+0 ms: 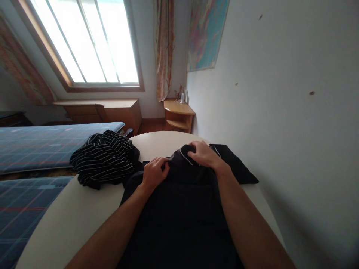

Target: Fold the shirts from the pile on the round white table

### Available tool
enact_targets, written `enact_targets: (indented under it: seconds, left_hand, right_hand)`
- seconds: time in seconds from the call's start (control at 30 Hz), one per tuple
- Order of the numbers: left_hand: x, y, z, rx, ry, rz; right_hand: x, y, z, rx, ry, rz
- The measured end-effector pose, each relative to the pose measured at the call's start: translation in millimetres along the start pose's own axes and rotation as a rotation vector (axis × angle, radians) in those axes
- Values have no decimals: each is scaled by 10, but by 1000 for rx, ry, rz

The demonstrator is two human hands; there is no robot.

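Observation:
A dark shirt (182, 209) with thin white piping lies spread on the round cream table (165, 136), its lower part running toward me. At its far end my left hand (155, 172) pinches the cloth near the collar. My right hand (204, 154) grips the piped collar on the other side, thumb on top, lifting that cloth a little. One sleeve (235, 164) stretches out flat to the right. To the left sits a crumpled heap of black cloth with white stripes (105, 158), close to the shirt's left edge.
Left of the table are blue plaid mattresses (56, 144). A wooden desk (120, 106) stands beneath the bright window, and a small corner shelf (179, 108) is at the back. A white wall (280, 112) runs close along the right.

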State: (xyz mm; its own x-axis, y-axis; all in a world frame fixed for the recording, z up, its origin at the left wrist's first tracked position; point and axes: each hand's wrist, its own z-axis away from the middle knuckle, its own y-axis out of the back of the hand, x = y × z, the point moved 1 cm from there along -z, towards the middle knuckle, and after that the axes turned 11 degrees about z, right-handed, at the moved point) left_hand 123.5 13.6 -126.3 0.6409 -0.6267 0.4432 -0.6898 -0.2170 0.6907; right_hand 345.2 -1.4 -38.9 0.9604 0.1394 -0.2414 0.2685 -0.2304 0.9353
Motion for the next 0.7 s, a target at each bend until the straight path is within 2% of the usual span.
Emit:
enact_targets:
  seconds: [0.23,0.37,0.47,0.6,0.7]
  left_hand:
    - [60,41,27,90,-140,18]
    - [59,51,61,62,-180,31]
    - [62,54,72,8,-144,28]
    - [90,47,45,-48,-33,45]
    - [101,34,25,-122,-47,33]
  right_hand:
    - [-58,58,60,-84,191,-49]
    - [-14,143,74,-123,148,-129]
    - [48,238,118,-174,124,-144]
    - [87,313,201,-325,111,-85]
    - [78,303,241,-418,37,2]
